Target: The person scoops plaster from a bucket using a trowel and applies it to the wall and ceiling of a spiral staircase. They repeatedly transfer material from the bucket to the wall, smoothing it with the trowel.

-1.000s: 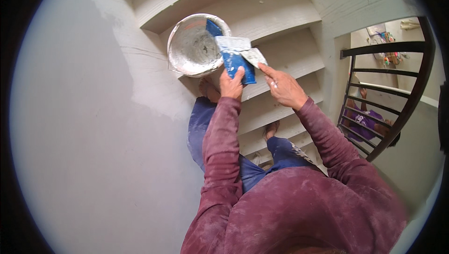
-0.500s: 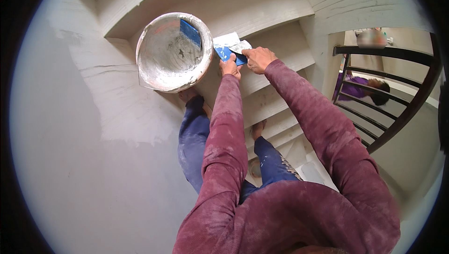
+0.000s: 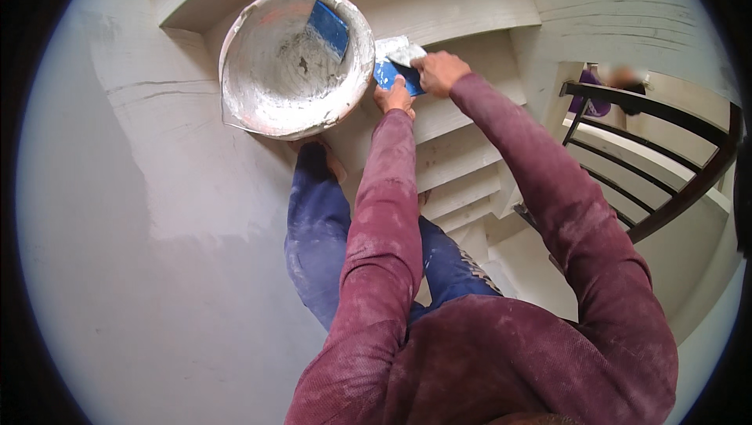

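My left hand (image 3: 395,97) is closed around the near end of a blue spreader (image 3: 385,73) whose far part carries white putty. In my right hand (image 3: 442,72) is a putty knife, its putty-smeared blade (image 3: 407,54) lying over the far end of the spreader. Both tools are just right of a wide bucket (image 3: 249,72) coated inside with white putty. A second blue spreader (image 3: 329,32) leans against the bucket's inner right wall. The handle of the putty knife is mostly hidden by my right fingers.
The bucket rests on a curved stair step (image 3: 439,2), and more steps (image 3: 462,159) descend beneath my arms. A dark railing (image 3: 681,112) stands at the right, with a person in purple (image 3: 593,96) beyond it. At left is a partly coated wall (image 3: 180,166).
Both hands have shifted slightly up and right in view, with the putty knife drawn over the spreader. The bucket looks larger and higher. The person beyond the railing appears higher in view.
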A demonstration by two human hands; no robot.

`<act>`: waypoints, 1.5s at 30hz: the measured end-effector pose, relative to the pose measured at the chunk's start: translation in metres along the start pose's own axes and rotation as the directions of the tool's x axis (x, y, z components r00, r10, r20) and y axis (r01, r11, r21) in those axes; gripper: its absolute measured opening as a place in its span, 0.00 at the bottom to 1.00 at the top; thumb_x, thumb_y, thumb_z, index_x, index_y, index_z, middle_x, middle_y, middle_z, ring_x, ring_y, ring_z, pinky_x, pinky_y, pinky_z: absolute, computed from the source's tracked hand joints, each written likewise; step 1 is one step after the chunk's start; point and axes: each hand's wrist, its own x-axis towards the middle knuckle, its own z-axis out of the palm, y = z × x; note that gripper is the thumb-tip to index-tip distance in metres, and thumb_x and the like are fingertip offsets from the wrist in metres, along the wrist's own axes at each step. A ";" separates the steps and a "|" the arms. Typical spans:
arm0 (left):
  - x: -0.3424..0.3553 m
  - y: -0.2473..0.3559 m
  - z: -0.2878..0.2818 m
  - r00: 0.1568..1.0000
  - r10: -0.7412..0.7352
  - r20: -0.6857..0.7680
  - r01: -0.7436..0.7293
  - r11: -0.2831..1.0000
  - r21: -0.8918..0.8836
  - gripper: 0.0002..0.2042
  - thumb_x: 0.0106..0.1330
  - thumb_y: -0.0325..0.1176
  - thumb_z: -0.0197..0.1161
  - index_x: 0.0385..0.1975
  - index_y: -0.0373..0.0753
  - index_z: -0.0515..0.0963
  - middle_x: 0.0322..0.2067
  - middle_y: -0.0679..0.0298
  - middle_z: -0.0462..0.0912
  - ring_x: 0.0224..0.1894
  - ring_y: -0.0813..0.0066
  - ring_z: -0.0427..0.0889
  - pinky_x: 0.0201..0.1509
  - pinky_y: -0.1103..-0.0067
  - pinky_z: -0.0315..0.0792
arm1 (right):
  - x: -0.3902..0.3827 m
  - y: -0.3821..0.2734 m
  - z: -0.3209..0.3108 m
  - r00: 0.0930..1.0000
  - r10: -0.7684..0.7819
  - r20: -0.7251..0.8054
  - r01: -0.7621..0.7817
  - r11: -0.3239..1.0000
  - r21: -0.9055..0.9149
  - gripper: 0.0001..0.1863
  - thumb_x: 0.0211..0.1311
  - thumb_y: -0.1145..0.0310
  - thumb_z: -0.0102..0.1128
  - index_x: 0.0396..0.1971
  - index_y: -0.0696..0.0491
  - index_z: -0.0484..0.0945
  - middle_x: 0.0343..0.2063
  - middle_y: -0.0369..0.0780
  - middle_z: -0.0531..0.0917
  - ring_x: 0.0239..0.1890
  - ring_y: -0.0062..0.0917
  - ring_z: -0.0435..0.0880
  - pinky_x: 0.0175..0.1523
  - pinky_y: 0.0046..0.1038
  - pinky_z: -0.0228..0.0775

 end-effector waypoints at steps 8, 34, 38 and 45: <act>-0.007 0.006 -0.010 0.985 0.020 0.173 -0.043 0.991 0.130 0.16 0.62 0.26 0.61 0.49 0.39 0.70 0.40 0.62 0.79 0.36 0.69 0.82 0.32 0.71 0.79 | -0.034 0.012 0.012 0.986 -0.033 -0.163 0.052 0.992 0.114 0.18 0.58 0.65 0.51 0.48 0.46 0.77 0.38 0.49 0.83 0.43 0.46 0.81 0.48 0.45 0.72; -0.190 0.207 -0.182 0.606 0.658 0.447 -0.765 0.636 0.102 0.27 0.54 0.22 0.61 0.58 0.29 0.68 0.46 0.59 0.78 0.44 0.76 0.79 0.51 0.79 0.74 | -0.166 -0.076 -0.116 0.729 -0.624 -0.282 0.672 0.730 0.124 0.23 0.60 0.73 0.50 0.56 0.44 0.74 0.31 0.49 0.82 0.32 0.44 0.80 0.38 0.42 0.70; -0.196 0.211 -0.182 0.638 0.606 0.475 -0.724 0.683 0.101 0.29 0.53 0.22 0.62 0.59 0.29 0.68 0.44 0.59 0.80 0.42 0.77 0.79 0.48 0.81 0.75 | -0.161 -0.080 -0.137 0.705 -0.663 -0.254 0.703 0.702 0.119 0.22 0.60 0.74 0.50 0.55 0.45 0.76 0.33 0.50 0.83 0.34 0.44 0.81 0.40 0.41 0.71; -0.190 0.214 -0.189 0.673 0.530 0.516 -0.666 0.738 0.109 0.29 0.53 0.21 0.61 0.59 0.29 0.68 0.42 0.62 0.81 0.38 0.80 0.80 0.45 0.84 0.75 | -0.142 -0.088 -0.147 0.703 -0.692 -0.162 0.710 0.673 0.206 0.21 0.63 0.74 0.50 0.56 0.45 0.75 0.44 0.49 0.81 0.42 0.44 0.82 0.46 0.39 0.73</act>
